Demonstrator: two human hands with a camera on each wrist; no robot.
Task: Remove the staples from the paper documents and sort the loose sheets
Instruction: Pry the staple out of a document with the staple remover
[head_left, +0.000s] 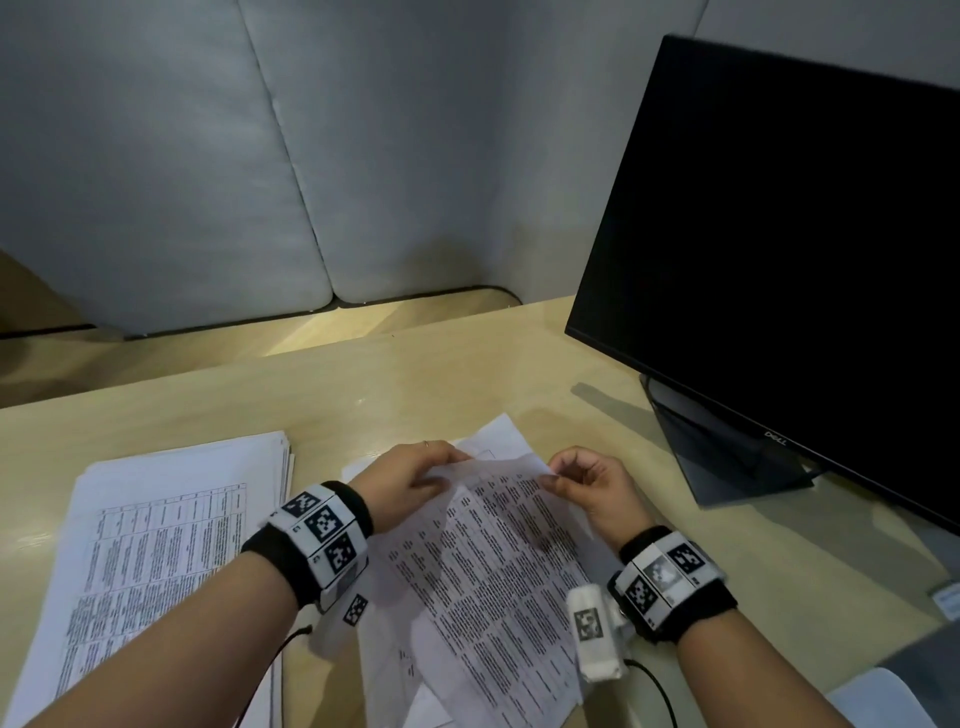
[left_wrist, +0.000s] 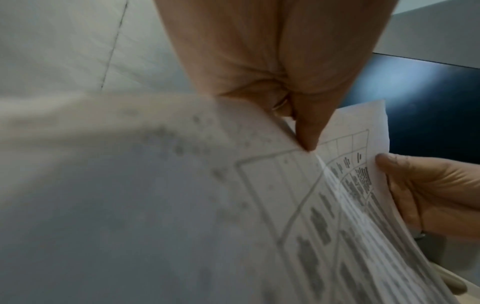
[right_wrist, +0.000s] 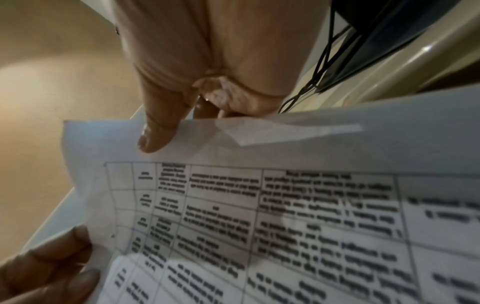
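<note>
We see both hands working one printed doc (head_left: 493, 551) at near centre of the desk (head_left: 415, 379). Left hand (head_left: 410, 480) pinches the doc's top edge on the left side, thumb and fingers curled onto the paper; left wrist view confirms the pinch at the upper sheet's corner. Right hand (head_left: 587, 486) grips the same top edge at the right corner, thumb on the printed face, remaining fingers curled behind; right wrist view shows the thumb flat on the margin above the table grid. The hands sit near each other, not touching, w/ the top edge spanning between them. The top sheet is lifted and bowed; at least one more sheet lies under it on the desk. We cannot tell whether a staple is present.

A 2nd stack of printed sheets (head_left: 171, 530) lies flat at near left, just beside the left forearm. A dark monitor (head_left: 789, 249) stands at far right. Grey partition panels (head_left: 208, 156) close the far side.
</note>
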